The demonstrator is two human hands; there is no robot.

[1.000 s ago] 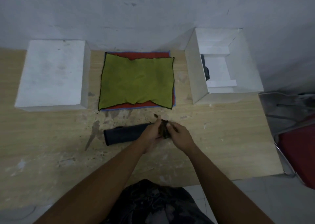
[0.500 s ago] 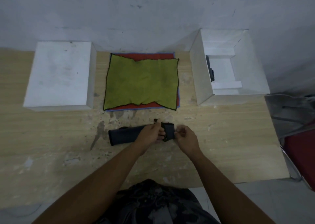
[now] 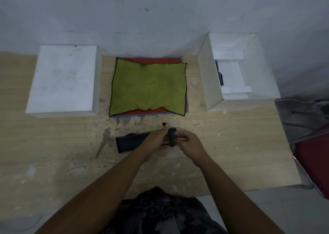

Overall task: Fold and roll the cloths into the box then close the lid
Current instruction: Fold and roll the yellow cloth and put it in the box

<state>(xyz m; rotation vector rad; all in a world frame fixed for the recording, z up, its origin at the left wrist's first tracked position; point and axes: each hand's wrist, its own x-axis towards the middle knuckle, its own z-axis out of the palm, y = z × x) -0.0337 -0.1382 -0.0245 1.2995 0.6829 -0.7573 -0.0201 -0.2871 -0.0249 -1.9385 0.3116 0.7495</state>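
A folded dark cloth (image 3: pixel 130 142) lies as a long strip on the wooden table (image 3: pixel 231 144). Its right end is curled into a small roll between my hands. My left hand (image 3: pixel 156 140) presses on the strip just left of the roll. My right hand (image 3: pixel 188 142) pinches the roll from the right. A green cloth (image 3: pixel 148 87) lies flat on top of a red cloth (image 3: pixel 154 60) and a blue one further back. The open white box (image 3: pixel 210 80) stands at the right, with a dark rolled cloth (image 3: pixel 220 77) inside against its left wall.
The white lid (image 3: pixel 64 79) rests upside at the left of the table, against the grey wall. A chair with a red seat (image 3: pixel 313 155) stands past the table's right edge. A small dark scrap (image 3: pixel 164 124) lies just beyond my hands.
The flat right end of the dark strip has been turned over into a tighter roll between my fingers. The view has shifted slightly; the other cloths and the box have not moved.
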